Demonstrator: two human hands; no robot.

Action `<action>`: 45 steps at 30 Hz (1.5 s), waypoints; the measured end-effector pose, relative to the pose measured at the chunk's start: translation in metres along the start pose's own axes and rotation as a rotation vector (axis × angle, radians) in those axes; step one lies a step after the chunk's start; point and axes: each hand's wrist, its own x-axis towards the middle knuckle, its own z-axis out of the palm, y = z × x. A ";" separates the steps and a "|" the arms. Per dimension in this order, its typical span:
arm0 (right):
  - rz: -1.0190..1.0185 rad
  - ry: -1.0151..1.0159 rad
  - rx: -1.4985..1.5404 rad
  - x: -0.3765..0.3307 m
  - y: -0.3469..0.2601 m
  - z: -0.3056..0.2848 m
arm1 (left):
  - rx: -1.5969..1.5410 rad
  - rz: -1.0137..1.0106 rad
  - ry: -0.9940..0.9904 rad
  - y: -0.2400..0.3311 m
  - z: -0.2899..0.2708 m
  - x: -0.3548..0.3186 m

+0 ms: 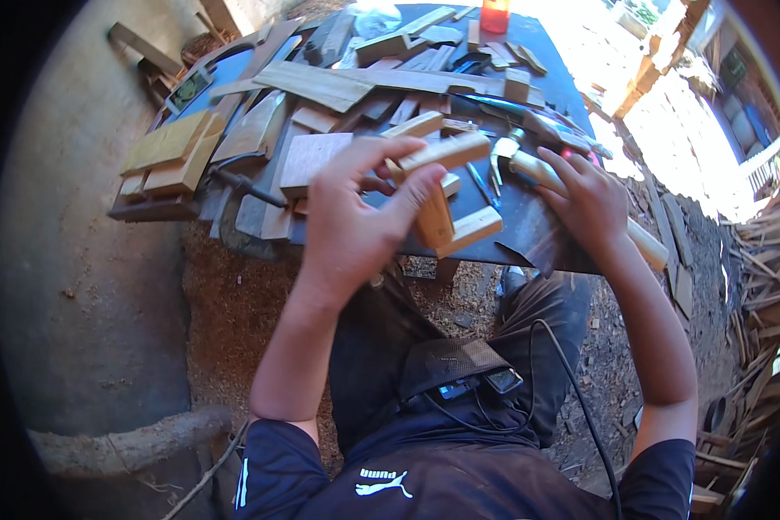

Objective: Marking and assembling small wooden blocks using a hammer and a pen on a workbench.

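Observation:
My left hand [348,212] pinches a small joined wooden assembly [436,212] between thumb and fingers, raised above the table's near edge. Pale blocks of wood stick out from its upright piece at the top and bottom. On the right, the fingers of my right hand [588,198] are curled over the pale wooden handle of a hammer [536,171]. The hammer's metal head points toward the table's middle, and the handle's end sticks out past my wrist. My right palm is hidden from view.
Wood offcuts and boards [321,85] crowd the dark table [542,52]. A C-clamp [243,186] sits at its left near edge, beside stacked yellowish blocks [169,152]. An orange-red container [495,16] stands at the far edge. A black cable [572,381] runs beside my lap.

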 end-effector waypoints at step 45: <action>0.110 0.191 0.967 0.001 -0.108 0.020 | 0.247 -0.214 -0.030 -0.058 -0.017 -0.044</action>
